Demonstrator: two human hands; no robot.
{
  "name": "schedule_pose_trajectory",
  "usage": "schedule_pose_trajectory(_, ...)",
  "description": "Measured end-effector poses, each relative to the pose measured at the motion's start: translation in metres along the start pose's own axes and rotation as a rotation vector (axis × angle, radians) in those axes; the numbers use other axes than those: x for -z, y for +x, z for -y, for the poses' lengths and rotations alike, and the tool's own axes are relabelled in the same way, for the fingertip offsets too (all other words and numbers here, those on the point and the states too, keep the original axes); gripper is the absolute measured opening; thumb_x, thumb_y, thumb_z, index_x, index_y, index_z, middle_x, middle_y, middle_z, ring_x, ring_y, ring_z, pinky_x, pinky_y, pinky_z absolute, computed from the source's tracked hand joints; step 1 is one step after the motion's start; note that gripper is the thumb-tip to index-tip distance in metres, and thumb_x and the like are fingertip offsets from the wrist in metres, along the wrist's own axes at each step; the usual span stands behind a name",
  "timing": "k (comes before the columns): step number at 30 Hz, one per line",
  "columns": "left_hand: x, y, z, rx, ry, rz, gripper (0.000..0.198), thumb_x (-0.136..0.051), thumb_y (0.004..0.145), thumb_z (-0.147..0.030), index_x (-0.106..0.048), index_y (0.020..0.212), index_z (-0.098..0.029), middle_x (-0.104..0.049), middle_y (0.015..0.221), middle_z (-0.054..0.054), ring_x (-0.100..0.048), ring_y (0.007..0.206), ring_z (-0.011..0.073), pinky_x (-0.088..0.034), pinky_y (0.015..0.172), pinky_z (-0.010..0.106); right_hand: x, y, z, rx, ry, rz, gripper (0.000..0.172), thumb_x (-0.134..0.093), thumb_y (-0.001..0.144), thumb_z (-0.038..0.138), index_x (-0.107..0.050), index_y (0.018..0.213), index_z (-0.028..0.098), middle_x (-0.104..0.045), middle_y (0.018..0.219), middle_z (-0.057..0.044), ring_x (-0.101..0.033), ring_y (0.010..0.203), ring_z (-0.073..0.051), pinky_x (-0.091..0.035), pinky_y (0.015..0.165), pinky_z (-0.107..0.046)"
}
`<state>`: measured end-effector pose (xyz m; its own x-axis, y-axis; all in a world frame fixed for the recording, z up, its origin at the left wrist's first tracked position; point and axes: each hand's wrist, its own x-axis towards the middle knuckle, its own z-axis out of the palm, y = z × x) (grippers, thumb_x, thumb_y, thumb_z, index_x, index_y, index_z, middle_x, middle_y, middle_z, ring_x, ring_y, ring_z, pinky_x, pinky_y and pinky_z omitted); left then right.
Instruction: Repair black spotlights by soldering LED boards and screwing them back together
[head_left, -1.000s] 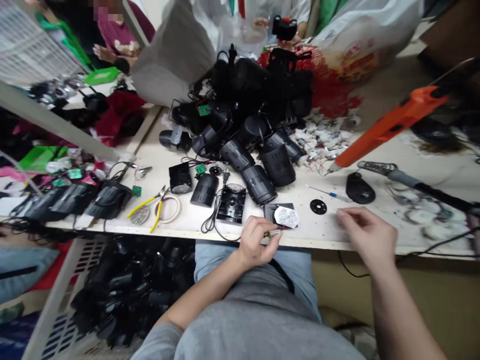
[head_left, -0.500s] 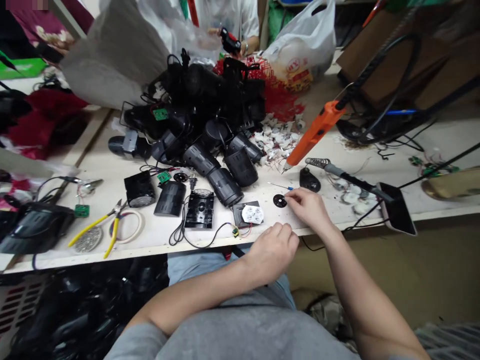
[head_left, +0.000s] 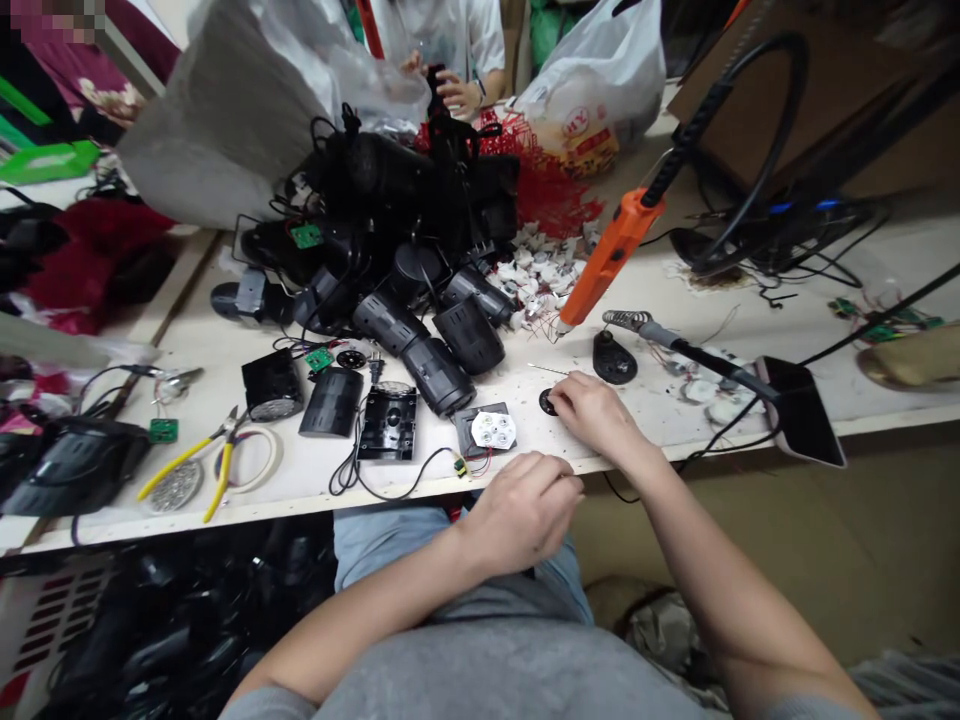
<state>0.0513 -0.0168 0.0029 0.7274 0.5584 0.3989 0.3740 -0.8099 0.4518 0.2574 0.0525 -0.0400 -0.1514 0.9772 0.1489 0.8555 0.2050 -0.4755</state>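
My right hand (head_left: 594, 412) is over the bench, thumb and fingers pinched at the edge of a small round black disc (head_left: 547, 402), covering part of it. A thin screwdriver (head_left: 549, 369) lies just behind those fingers, its handle hidden. Closer to my body, my left hand (head_left: 525, 505) hovers at the bench's front edge with curled fingers; whatever is inside them is hidden. Left of it, a white LED board (head_left: 493, 431) rests on a square dark plate (head_left: 466, 436), red wires leading off. An open black housing (head_left: 388, 424) sits further left.
An orange electric screwdriver (head_left: 611, 255) hangs above the bench. Black lamp housings (head_left: 435, 370) are heaped behind, beside white connectors (head_left: 540, 270). Yellow-handled pliers (head_left: 217, 490) and a tape roll (head_left: 262, 462) lie left. A soldering iron stand (head_left: 615, 358) stands right. A co-worker's hands (head_left: 456, 92) are opposite.
My right hand has moved slightly left, further over the black disc, and covers more of it. My left hand has shifted a little left. The co-worker's hands have moved.
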Motion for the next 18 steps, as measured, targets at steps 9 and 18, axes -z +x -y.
schedule_pose_trajectory(9,0.04,0.092,0.056,0.573,-0.041,0.36,0.036,-0.054,0.09,-0.006,-0.064,0.123,-0.015,-0.072,0.112,0.011,-0.067,0.109,0.023,-0.05,0.098,0.032,0.009,-0.011,-0.007,-0.205,0.135,-0.099,0.014,-0.058,0.084,0.021,-0.072,0.084,0.02,-0.074,0.089,-0.009,-0.07,0.087,-0.025,-0.054,0.084,-0.036)
schedule_pose_trajectory(18,0.015,0.129,0.076,0.888,-0.144,0.53,0.04,-0.068,0.078,-0.008,-0.068,0.118,-0.017,-0.076,0.104,0.008,-0.071,0.093,0.0192,-0.05,0.074,0.022,0.004,-0.001,-0.011,-0.527,0.427,-0.073,0.016,-0.061,0.078,0.018,-0.073,0.088,0.019,-0.076,0.078,-0.005,-0.074,0.075,-0.021,-0.06,0.078,-0.033)
